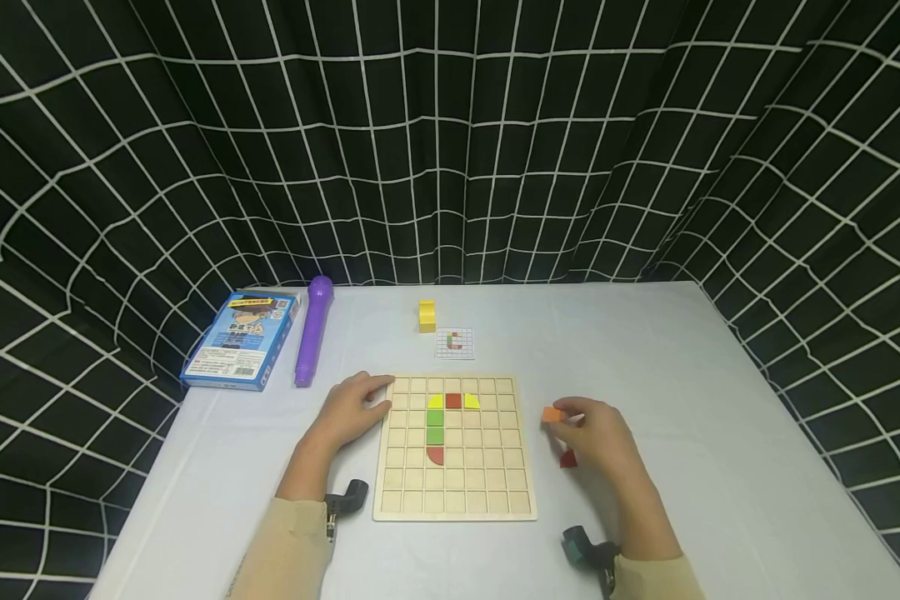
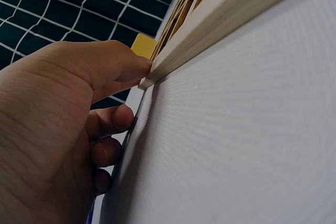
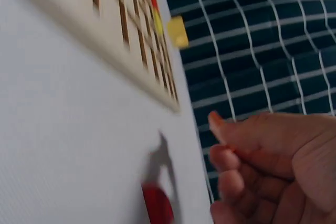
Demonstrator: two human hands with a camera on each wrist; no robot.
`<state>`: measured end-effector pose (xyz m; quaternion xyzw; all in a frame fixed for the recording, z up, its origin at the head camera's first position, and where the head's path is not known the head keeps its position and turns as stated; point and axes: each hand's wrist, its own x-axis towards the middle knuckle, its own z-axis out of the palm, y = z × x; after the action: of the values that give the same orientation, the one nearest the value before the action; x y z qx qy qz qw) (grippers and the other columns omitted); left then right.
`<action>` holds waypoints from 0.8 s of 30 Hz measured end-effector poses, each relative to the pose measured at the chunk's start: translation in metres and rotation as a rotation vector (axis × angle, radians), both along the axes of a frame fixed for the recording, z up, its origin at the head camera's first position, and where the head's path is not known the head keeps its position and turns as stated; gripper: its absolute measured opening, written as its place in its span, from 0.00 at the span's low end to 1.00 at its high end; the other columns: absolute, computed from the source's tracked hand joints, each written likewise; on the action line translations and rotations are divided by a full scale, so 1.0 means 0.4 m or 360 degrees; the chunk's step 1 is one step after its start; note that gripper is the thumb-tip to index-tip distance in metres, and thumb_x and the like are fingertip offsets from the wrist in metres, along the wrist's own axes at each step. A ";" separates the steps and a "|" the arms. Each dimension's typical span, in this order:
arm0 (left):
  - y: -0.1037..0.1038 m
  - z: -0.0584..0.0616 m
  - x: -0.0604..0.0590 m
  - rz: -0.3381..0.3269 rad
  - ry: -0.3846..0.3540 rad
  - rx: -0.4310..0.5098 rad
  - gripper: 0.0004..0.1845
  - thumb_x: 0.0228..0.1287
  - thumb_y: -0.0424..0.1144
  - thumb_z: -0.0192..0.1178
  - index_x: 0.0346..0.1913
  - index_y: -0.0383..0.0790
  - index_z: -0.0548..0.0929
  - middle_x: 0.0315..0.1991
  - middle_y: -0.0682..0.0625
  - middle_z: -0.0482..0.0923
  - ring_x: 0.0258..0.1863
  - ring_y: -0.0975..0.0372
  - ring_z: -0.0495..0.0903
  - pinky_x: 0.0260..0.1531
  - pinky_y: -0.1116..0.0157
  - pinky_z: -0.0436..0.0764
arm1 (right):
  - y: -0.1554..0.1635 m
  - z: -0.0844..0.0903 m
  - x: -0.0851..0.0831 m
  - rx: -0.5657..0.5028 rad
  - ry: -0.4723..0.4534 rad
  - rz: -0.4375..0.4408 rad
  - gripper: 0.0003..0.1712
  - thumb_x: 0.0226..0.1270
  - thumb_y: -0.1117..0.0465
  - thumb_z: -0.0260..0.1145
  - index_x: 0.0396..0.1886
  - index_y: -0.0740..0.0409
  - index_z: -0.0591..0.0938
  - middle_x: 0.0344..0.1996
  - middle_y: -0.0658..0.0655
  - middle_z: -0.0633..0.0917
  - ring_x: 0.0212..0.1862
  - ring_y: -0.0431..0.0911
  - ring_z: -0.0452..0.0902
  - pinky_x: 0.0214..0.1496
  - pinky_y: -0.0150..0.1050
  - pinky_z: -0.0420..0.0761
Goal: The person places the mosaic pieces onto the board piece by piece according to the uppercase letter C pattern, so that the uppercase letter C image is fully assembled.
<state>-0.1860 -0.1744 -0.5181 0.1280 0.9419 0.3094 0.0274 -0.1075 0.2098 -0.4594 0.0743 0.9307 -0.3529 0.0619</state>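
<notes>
A wooden grid board [image 1: 487,492] lies in the middle of the white table. Yellow, red and green pieces [image 1: 436,419] fill a few of its cells in a hook shape. My left hand [image 1: 373,393] rests on the table at the board's upper left corner. In the left wrist view its thumb [image 2: 123,64] touches the board's edge [image 2: 220,24] and the other fingers are loosely curled. My right hand [image 1: 564,418] hovers right of the board and pinches a small orange piece [image 1: 551,414]. A red piece [image 1: 567,458] lies on the table below that hand, also in the right wrist view [image 3: 156,203].
Behind the board lie a small pattern card [image 1: 454,342] and a stack of yellow blocks [image 1: 427,316]. A purple pen-like stick [image 1: 312,329] and a blue box [image 1: 242,337] sit at the back left. Black grid-patterned cloth [image 1: 450,142] hangs around the table.
</notes>
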 end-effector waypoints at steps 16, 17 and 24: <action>0.000 -0.006 -0.004 -0.0015 -0.0003 -0.0010 0.26 0.67 0.46 0.67 0.67 0.48 0.81 0.33 0.55 0.71 0.32 0.61 0.68 0.39 0.59 0.69 | -0.230 -0.024 0.036 0.0034 0.0254 0.0606 0.12 0.57 0.62 0.79 0.43 0.53 0.91 0.30 0.42 0.82 0.32 0.39 0.75 0.38 0.38 0.77; 0.000 -0.005 -0.004 -0.0014 -0.0002 -0.0011 0.26 0.67 0.45 0.67 0.67 0.48 0.81 0.33 0.55 0.72 0.32 0.61 0.68 0.39 0.59 0.69 | -0.237 -0.026 0.036 0.0064 0.0263 0.0625 0.12 0.57 0.62 0.79 0.42 0.53 0.91 0.30 0.43 0.82 0.33 0.39 0.75 0.38 0.39 0.77; 0.000 0.002 -0.001 -0.0018 0.0009 -0.0009 0.26 0.66 0.45 0.67 0.67 0.47 0.81 0.33 0.55 0.72 0.32 0.61 0.68 0.38 0.58 0.69 | -0.272 -0.039 0.033 0.0160 0.0290 0.0673 0.12 0.54 0.64 0.77 0.40 0.54 0.92 0.26 0.42 0.80 0.29 0.39 0.72 0.32 0.37 0.73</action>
<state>-0.1862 -0.1746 -0.5175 0.1341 0.9421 0.3061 0.0269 -0.0942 0.1009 -0.4750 -0.1514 0.9436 -0.2907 0.0464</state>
